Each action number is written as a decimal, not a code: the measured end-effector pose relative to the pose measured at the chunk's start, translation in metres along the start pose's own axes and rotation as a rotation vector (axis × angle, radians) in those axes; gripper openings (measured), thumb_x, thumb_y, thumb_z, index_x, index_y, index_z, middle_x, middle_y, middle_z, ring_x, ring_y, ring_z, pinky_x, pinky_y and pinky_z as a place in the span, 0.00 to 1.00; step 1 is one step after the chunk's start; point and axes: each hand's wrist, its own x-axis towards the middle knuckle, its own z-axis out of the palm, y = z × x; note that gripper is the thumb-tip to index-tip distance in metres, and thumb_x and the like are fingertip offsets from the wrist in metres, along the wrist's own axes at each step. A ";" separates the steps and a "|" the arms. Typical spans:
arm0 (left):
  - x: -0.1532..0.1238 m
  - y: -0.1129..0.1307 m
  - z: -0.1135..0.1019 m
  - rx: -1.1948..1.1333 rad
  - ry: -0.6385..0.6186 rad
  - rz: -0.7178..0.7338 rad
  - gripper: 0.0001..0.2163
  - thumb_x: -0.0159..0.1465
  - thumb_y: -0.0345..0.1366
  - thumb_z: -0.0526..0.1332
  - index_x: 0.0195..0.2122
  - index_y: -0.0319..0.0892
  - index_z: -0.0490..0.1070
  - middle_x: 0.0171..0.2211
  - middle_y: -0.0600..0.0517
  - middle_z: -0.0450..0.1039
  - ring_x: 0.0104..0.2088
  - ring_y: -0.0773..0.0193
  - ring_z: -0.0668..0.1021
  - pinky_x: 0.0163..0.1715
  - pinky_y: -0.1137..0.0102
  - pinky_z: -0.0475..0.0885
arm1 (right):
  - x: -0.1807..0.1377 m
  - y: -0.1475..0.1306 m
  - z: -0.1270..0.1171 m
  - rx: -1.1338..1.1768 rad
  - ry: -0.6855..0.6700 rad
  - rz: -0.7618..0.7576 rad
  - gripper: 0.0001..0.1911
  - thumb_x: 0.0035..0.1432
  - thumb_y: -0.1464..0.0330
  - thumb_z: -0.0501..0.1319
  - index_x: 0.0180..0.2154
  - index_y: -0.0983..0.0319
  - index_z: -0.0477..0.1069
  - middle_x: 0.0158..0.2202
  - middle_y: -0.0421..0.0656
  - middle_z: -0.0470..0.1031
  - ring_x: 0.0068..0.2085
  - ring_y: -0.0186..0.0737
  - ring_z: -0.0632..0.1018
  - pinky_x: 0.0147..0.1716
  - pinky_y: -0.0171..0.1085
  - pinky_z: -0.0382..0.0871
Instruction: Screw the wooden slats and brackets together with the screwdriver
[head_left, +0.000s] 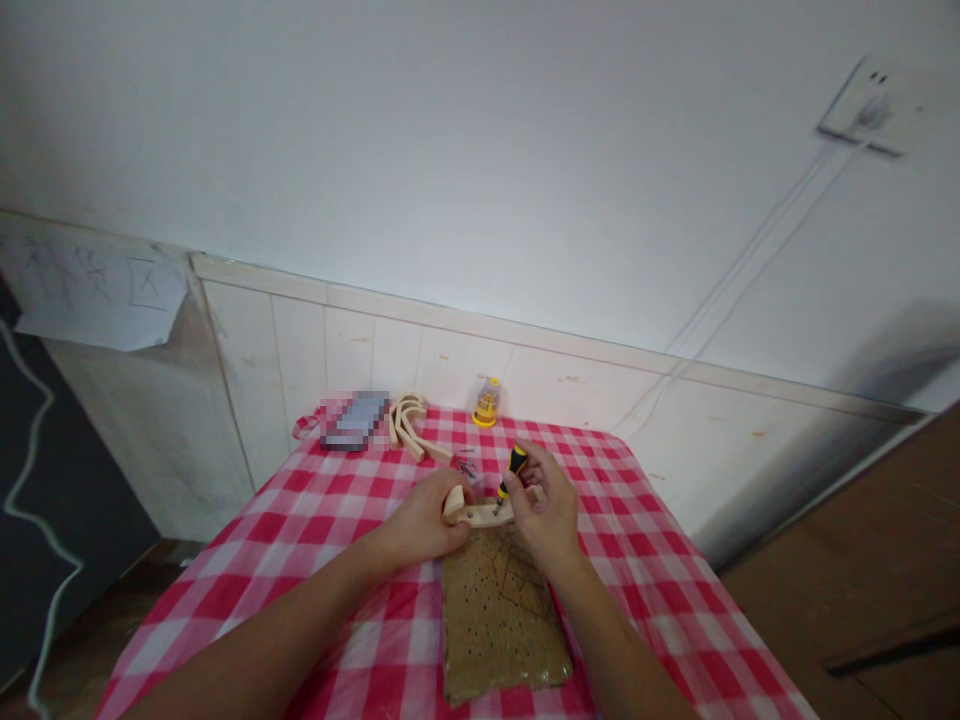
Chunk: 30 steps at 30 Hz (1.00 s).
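My left hand [433,515] is closed around the left end of a pale wooden piece [484,515], which lies at the far end of a brown cardboard pad [502,630]. In my right hand [546,500] is a yellow and black screwdriver [513,472], fingers wrapped on its handle. Its tip points down at the wooden piece, at a small dark spot that looks like a screw. Another dark screw spot shows in the wood near my left fingers. Several small dark screws [466,467] lie on the cloth just beyond my hands.
A red and white checked cloth [360,520] covers the table. Several curved wooden pieces [409,425] lie at the back, beside a blurred dark-edged flat object [358,420]. A clear, yellow-based container [487,402] stands near the white wall [480,200]. A white cable [45,560] hangs at left.
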 end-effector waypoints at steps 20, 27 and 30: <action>0.000 0.003 -0.001 0.007 -0.009 -0.022 0.12 0.46 0.26 0.60 0.33 0.41 0.69 0.31 0.54 0.69 0.30 0.63 0.71 0.31 0.71 0.64 | -0.002 -0.004 -0.001 0.019 -0.016 0.009 0.17 0.63 0.69 0.60 0.54 0.58 0.70 0.40 0.45 0.80 0.36 0.40 0.82 0.32 0.36 0.78; 0.000 0.004 -0.002 0.001 -0.011 -0.025 0.12 0.46 0.26 0.60 0.33 0.41 0.69 0.30 0.54 0.69 0.30 0.64 0.71 0.30 0.72 0.63 | -0.001 -0.001 0.001 0.026 -0.002 0.031 0.17 0.61 0.69 0.62 0.52 0.58 0.71 0.36 0.43 0.80 0.32 0.38 0.80 0.28 0.34 0.76; 0.000 0.005 -0.002 0.007 -0.012 -0.034 0.11 0.46 0.26 0.60 0.32 0.41 0.70 0.30 0.54 0.70 0.30 0.64 0.72 0.31 0.72 0.64 | -0.001 0.000 0.002 0.043 0.006 0.042 0.16 0.61 0.69 0.62 0.51 0.59 0.71 0.34 0.41 0.79 0.31 0.37 0.79 0.27 0.33 0.75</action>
